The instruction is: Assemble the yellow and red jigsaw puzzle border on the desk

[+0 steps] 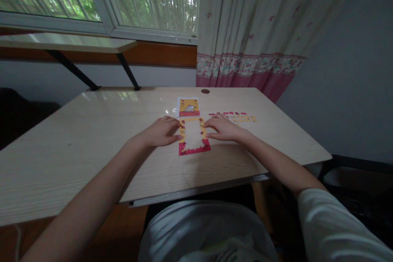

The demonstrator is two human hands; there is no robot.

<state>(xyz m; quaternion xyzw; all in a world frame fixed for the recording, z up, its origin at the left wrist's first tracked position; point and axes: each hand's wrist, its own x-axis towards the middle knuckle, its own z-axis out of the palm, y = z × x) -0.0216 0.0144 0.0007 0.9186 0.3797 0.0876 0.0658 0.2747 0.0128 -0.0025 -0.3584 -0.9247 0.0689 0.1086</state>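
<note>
A rectangular jigsaw border (194, 150), yellow on top and red at the bottom with a bare middle, lies on the wooden table (92, 139). My left hand (161, 131) rests palm down with its fingers stretched onto the border's left edge. My right hand (222, 127) lies flat too, fingertips touching the border's upper right edge. Neither hand holds anything I can see. A small yellow picture card (188, 107) lies just beyond the border. Loose red and yellow puzzle pieces (238, 116) are spread behind my right hand.
A round cable hole (205, 91) sits at the table's far edge. A shelf on black brackets (67, 43) runs under the window (123, 0) at the back left. A flowered curtain (254, 28) hangs at the back right. My lap is below the table's near edge.
</note>
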